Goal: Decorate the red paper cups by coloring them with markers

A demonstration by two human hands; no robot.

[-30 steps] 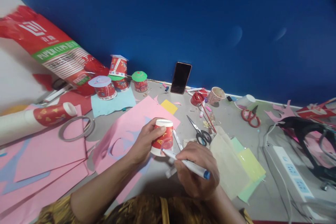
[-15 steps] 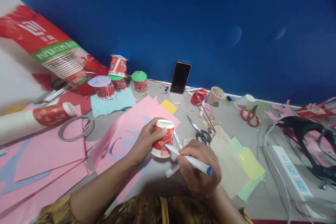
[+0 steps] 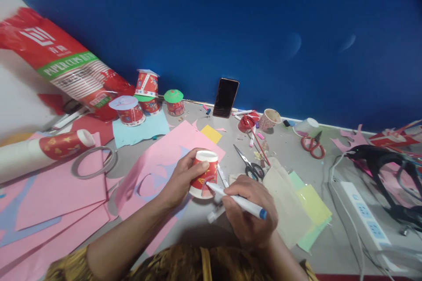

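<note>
My left hand grips a small red paper cup that stands upside down on the grey table. My right hand holds a white marker with a blue end, its tip touching the cup's side where a curved line is drawn. A marker cap lies just below the cup. Pink paper sheets lie under and left of the cup.
Black scissors lie right of the cup, red scissors farther right. Decorated cups, a dark phone and a paper-cup bag stand along the blue wall. A tape ring lies left; a power strip right.
My right hand has shifted the marker slightly up and right along the cup's side, and the drawn line has grown. The left hand and cup stay in place.
</note>
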